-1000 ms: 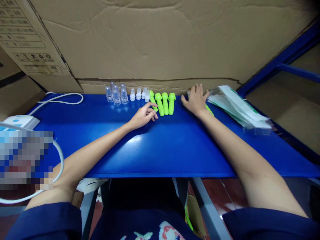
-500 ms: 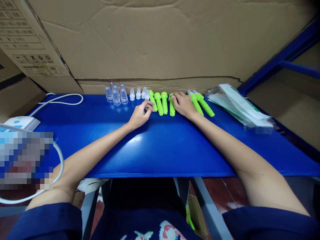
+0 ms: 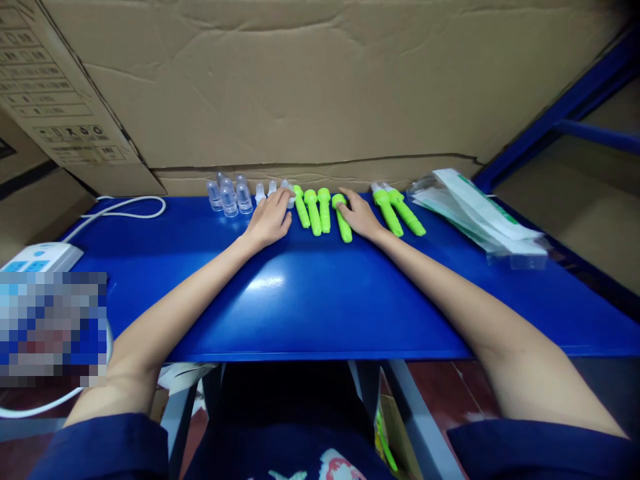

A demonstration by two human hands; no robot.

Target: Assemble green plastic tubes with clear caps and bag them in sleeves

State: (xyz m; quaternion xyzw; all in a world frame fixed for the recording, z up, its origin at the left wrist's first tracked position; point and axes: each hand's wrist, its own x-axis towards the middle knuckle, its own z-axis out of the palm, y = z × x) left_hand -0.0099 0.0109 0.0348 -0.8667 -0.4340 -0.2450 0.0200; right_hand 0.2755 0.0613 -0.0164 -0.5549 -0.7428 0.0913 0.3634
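Several bright green torch-shaped handles lie on the blue table; one green handle [image 3: 345,229] is in my right hand [image 3: 364,219], with the thumb against its head end. My left hand [image 3: 269,220] reaches over the small white-based clear caps [image 3: 260,192], its fingers stretched toward the one at the right of their row. Its fingertips partly cover the caps, and whether they touch one is hard to tell. Three more green handles [image 3: 313,213] lie between my hands. Right of my right hand are two green handles with clear tips [image 3: 391,217].
Larger clear domed tubes [image 3: 229,199] stand at the back left. Plastic-wrapped white and green packets [image 3: 480,213] lie at the right. A white power strip [image 3: 45,257] and its cable sit at the left. A cardboard wall [image 3: 310,93] rises behind the blue table [image 3: 320,300].
My left hand has moved left from the green handles to the small caps, its fingers extending. My right hand has drawn slightly back, and the green handle beside it has shifted nearer and tilted.
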